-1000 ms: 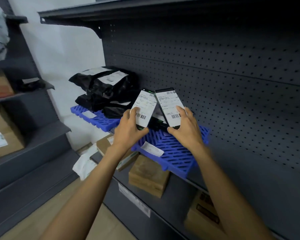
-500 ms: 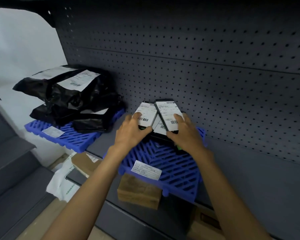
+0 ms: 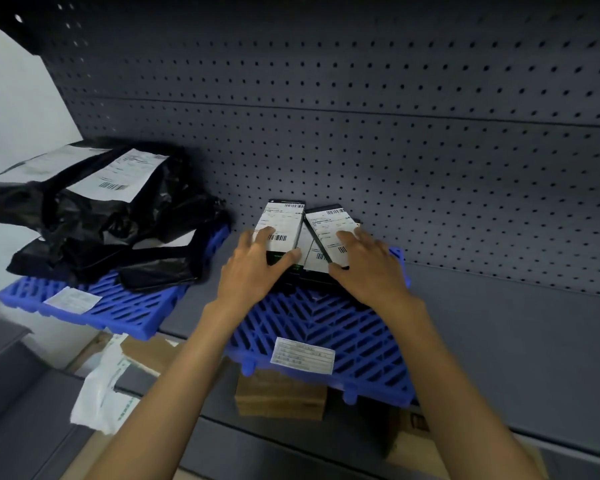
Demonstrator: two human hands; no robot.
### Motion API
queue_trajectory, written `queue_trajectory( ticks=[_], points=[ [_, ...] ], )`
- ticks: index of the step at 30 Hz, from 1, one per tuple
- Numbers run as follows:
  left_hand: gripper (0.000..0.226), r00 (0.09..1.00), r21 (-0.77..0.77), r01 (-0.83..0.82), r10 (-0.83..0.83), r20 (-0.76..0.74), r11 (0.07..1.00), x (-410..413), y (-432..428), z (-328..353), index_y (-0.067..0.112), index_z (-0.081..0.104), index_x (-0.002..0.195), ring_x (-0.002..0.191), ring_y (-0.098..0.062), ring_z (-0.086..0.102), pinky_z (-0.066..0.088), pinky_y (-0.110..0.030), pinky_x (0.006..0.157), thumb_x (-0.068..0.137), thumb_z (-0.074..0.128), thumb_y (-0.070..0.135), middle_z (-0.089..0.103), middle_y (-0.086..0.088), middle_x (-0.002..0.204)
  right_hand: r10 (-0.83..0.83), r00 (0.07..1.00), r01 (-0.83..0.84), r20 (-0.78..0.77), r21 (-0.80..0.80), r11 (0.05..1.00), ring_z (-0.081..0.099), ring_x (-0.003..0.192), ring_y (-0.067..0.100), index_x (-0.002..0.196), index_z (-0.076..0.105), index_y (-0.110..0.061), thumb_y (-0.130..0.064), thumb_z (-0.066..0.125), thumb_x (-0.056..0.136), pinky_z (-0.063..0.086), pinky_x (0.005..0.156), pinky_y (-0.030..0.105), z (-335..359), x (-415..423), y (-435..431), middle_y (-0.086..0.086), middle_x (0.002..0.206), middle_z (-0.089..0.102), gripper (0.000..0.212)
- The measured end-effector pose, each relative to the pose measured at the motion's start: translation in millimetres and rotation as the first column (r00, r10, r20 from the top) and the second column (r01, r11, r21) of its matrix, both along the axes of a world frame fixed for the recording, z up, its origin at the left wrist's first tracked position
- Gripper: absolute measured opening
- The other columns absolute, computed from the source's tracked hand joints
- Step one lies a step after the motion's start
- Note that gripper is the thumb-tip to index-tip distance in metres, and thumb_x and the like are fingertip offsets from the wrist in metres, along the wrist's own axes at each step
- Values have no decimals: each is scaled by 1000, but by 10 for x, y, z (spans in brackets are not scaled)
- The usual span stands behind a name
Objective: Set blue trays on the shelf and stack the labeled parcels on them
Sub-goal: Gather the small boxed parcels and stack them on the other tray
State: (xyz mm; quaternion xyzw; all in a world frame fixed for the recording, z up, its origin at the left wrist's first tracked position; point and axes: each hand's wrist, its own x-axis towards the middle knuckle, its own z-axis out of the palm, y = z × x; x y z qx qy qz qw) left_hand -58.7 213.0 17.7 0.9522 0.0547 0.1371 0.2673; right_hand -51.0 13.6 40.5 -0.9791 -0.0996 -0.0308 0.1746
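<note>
Two blue slatted trays lie on the grey shelf. The near tray (image 3: 340, 327) carries a white sticker and, at its back edge, small black boxed parcels with white barcode labels. My left hand (image 3: 253, 268) grips the left parcel (image 3: 284, 221). The right parcel (image 3: 328, 221) tilts against it under my right hand (image 3: 364, 265). A third labelled parcel (image 3: 310, 256) lies beneath them. The left tray (image 3: 118, 306) holds a heap of black bagged parcels (image 3: 94, 216) with white labels.
A grey pegboard (image 3: 395, 133) backs the shelf, and bare shelf (image 3: 516, 334) extends to the right of the near tray. Below the shelf edge sit cardboard boxes (image 3: 281, 396) and a white bag (image 3: 101, 393). A white wall (image 3: 11, 98) is at the left.
Both hands have lowered the two small parcels from held up in front of the pegboard down onto the stack at the back of the near tray. The view has shifted closer and rightward.
</note>
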Motion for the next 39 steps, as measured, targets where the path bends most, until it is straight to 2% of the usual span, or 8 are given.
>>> queue_trajectory(
  ticks=[5,9,13,22,25,30,35,39],
  points=[
    [76,980,-50,196,-194,41,979,36,257,-43,29,40,143,135,-24,39,40,-47,108,82,49,73,37,-1,149,-30,999,30,23,-23,999,15,146,34,153,24,-28,-48,52,94,16,117,48,24,-34,119,3,162,14,68],
    [67,938,-52,339,-334,89,939,116,416,-71,23,43,145,138,-17,35,27,-22,109,88,57,54,39,0,151,85,992,-80,90,-59,995,-4,151,27,154,22,-29,-42,58,93,-3,121,45,35,-48,281,2,164,9,71],
    [67,898,-102,439,-431,87,893,173,503,-119,22,42,147,141,-16,36,33,-37,116,89,57,52,37,1,154,164,985,-161,57,-63,985,-1,151,19,153,23,-30,-38,62,92,-6,121,42,-4,-98,436,-2,163,15,73],
    [68,856,-126,517,-514,56,847,211,416,-103,28,34,150,145,-19,30,31,-42,116,92,49,59,28,3,159,20,982,4,190,-123,992,20,148,20,150,31,-25,-40,63,91,7,120,45,-98,-217,629,4,147,47,69],
    [64,848,-159,529,-525,69,834,137,518,-171,34,26,152,146,-14,24,27,-32,114,95,41,58,22,7,161,-12,978,44,209,-149,988,22,148,21,150,31,-25,-38,63,91,7,121,45,-118,-214,671,8,143,52,68],
    [78,821,-255,560,-570,40,788,16,720,-276,39,14,154,129,-16,50,45,-33,102,91,59,48,45,3,149,9,973,45,229,-230,972,25,146,26,148,31,-19,-27,66,91,9,120,46,-109,-226,773,12,139,55,67],
    [87,841,-278,534,-537,72,799,-20,779,-329,40,18,153,127,-19,55,47,-42,105,89,70,17,53,-2,143,41,976,12,216,-238,971,26,144,28,149,28,-19,-16,63,93,9,120,46,-87,-260,865,15,139,53,66],
    [88,855,-267,513,-512,79,816,-28,846,-368,42,18,153,121,-19,59,50,-43,102,88,71,17,57,-4,139,46,974,12,223,-251,968,26,144,29,150,27,-20,-15,63,93,9,120,46,-94,-282,918,16,134,57,68]
  ],
)
